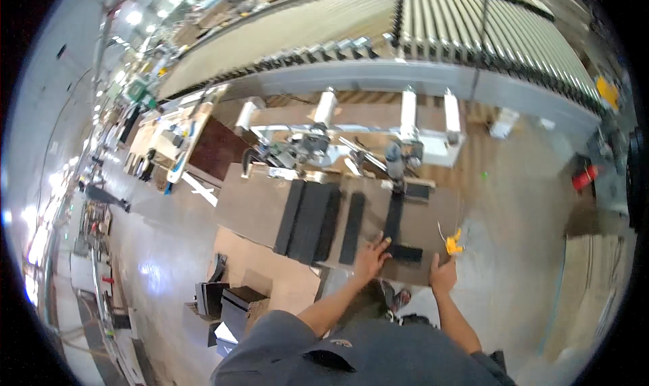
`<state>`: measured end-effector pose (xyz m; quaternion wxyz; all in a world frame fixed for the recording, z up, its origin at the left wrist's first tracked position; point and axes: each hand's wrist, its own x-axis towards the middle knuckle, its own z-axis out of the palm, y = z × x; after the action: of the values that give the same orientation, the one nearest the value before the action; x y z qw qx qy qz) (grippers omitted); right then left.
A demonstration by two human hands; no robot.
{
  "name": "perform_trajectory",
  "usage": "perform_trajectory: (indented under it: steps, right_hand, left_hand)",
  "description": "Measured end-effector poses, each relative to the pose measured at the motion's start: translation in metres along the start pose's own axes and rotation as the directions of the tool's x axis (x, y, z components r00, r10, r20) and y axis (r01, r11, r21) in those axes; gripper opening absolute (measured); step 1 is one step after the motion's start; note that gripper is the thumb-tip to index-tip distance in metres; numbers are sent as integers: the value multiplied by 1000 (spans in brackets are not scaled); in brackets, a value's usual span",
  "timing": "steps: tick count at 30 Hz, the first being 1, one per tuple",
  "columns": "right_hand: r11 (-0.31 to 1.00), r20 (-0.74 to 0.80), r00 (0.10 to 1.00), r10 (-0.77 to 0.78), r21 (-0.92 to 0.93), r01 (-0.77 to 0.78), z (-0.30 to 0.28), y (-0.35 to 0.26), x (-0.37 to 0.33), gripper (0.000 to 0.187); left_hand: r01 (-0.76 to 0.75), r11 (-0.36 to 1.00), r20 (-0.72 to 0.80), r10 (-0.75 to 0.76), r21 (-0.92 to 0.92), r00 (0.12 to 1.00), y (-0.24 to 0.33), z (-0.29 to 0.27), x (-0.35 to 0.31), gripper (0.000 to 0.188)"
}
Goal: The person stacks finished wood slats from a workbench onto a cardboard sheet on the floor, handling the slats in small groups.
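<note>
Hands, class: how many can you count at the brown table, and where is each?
2. The left hand is by a black strip on the table; the right hand is at the table's near right corner, near a yellow tool. No others seem hidden there.

left forearm (330, 309) bare, slanting forward and rightward. left hand (370, 260) palm down, fingers extended forward, slightly spread, unclenched. right forearm (457, 320) bare, angled forward and a little leftward. right hand (443, 276) thumb forward, other fingers mostly hidden; grip unclear. hands well apart, left slightly farther forward.
</note>
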<state>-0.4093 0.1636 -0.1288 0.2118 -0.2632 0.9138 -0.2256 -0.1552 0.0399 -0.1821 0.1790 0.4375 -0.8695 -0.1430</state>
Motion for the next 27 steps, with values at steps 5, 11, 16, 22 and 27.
perform_trajectory:
  steps: [5, 11, 16, 22, 27]
  right_hand:
    - [998, 5, 1000, -20, 66, 20, 8, -1, 17, 77]
    - [998, 5, 998, 55, -23, -55, 5, 14, 22, 69]
    - [998, -87, 995, -41, -44, 37, 6, 27, 18, 65]
    - [997, -82, 994, -71, -47, 67, 3, 18, 12, 68]
    - [999, -16, 1000, -15, -34, 15, 0, 22, 15, 70]
  left_hand:
    - [97, 994, 120, -91, -51, 989, 4, -21, 19, 57]
    - [44, 999, 132, -41, -18, 990, 18, -44, 50, 40]
    - [-488, 815, 267, 417, 313, 869, 22, -59, 128, 46]
    - [-914, 368, 542, 739, 172, 399, -21, -58, 195, 37]
    - [-951, 297, 578, 763, 85, 290, 10, -80, 212, 39]
